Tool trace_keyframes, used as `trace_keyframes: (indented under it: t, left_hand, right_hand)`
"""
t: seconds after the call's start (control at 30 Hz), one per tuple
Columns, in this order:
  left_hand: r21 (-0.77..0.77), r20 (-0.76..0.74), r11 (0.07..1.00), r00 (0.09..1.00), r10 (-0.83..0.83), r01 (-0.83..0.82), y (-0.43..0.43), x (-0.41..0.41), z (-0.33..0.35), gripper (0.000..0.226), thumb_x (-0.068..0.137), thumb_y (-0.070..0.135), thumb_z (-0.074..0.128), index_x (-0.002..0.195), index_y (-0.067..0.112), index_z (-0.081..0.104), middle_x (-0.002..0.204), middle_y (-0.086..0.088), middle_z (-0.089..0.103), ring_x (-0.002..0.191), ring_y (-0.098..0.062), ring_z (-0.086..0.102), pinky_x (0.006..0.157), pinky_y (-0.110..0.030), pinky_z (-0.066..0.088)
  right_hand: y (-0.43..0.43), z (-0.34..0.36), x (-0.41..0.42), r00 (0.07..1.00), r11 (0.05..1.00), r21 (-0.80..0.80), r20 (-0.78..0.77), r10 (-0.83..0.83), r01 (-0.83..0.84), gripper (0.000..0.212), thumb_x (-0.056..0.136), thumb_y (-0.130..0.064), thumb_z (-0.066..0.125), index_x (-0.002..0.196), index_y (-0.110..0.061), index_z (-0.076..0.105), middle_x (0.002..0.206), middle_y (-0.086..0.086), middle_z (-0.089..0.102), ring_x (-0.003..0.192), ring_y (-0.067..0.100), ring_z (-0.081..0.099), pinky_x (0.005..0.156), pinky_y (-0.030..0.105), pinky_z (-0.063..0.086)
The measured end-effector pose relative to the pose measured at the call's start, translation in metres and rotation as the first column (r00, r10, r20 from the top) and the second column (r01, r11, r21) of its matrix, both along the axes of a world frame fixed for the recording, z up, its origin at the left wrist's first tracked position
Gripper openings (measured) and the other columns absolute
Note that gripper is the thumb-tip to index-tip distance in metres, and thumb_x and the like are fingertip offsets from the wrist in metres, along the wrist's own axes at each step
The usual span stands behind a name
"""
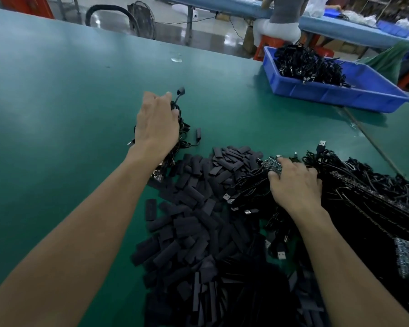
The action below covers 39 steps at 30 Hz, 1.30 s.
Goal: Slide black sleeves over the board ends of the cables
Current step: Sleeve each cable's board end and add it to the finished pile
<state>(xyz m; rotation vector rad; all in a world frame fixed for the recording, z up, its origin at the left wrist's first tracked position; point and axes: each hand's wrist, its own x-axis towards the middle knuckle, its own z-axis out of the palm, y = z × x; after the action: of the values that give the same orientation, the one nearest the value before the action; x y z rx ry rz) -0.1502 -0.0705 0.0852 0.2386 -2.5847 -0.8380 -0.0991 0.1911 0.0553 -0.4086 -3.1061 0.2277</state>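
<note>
The left hand (pixel 157 121) is stretched forward over the green worktop (pixel 57 90). Its fingers are curled tightly round a bundle of cables (pixel 183 128), which it holds just above the surface. One sleeved end (pixel 181 91) stands up from the top of this bundle, beyond the fingers.

The right hand (pixel 295 185) lies on the big pile of cables (pixel 364 197) at the right side. Its fingers are bent down into the cables and the thumb is beside a small circuit board (pixel 273 165) at the edge of the pile. If it really grips something, I cannot tell.

The black sleeves (pixel 198 220) lie loose in a wide heap on the worktop between the two arms, touching the pile of cables. Some USB plugs (pixel 229 198) stick out near the right hand.

A blue tray (pixel 335 90) with more black cables stands at the far right edge of the worktop.
</note>
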Motion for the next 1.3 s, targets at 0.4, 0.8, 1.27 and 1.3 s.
trace_keyframes:
  t: [0.4,0.8,1.27,1.3]
  left_hand:
    - [-0.281,-0.051,0.956,0.996,0.074,-0.085,0.012,-0.001,0.000,0.036,0.102,0.028,0.051,0.136,0.018,0.058,0.139,-0.008,0.047,0.127,-0.030,0.043,0.102,-0.043,0.031]
    - [0.622,-0.193,0.593,0.834,-0.517,0.512,0.093,0.041,-0.024,0.014,0.090,0.023,0.076,0.083,0.020,0.064,0.068,0.013,0.061,0.059,0.001,0.053,0.062,-0.014,0.044]
    - [0.855,-0.230,0.237,0.747,-0.625,0.461,0.085,0.033,-0.017,0.011,0.094,0.011,0.068,0.083,0.012,0.069,0.072,0.003,0.066,0.066,-0.008,0.059,0.067,-0.020,0.053]
    - [0.868,-0.225,0.216,0.742,-0.632,0.448,0.085,0.032,-0.017,0.011,0.094,0.011,0.067,0.083,0.012,0.069,0.073,0.002,0.066,0.067,-0.009,0.060,0.069,-0.021,0.054]
  right_hand:
    - [0.004,0.010,-0.018,0.935,0.967,-0.165,-0.329,0.132,-0.195,0.025,0.098,-0.041,0.060,0.111,-0.023,0.072,0.098,-0.001,0.053,0.111,0.031,0.047,0.086,0.038,0.025]
    - [-0.007,0.025,-0.010,0.826,0.573,-0.616,-0.517,0.222,-0.540,0.022,0.089,-0.014,0.074,0.082,-0.031,0.063,0.076,-0.011,0.066,0.066,-0.004,0.057,0.067,0.014,0.048]
    - [-0.009,0.030,-0.010,0.884,0.170,-0.869,-0.440,0.161,-0.464,0.011,0.076,-0.024,0.075,0.081,-0.022,0.066,0.074,-0.003,0.070,0.067,0.009,0.064,0.064,0.020,0.055]
    - [-0.009,0.030,-0.010,0.885,0.158,-0.874,-0.436,0.163,-0.460,0.010,0.076,-0.023,0.075,0.080,-0.022,0.066,0.074,-0.002,0.071,0.067,0.009,0.065,0.064,0.020,0.055]
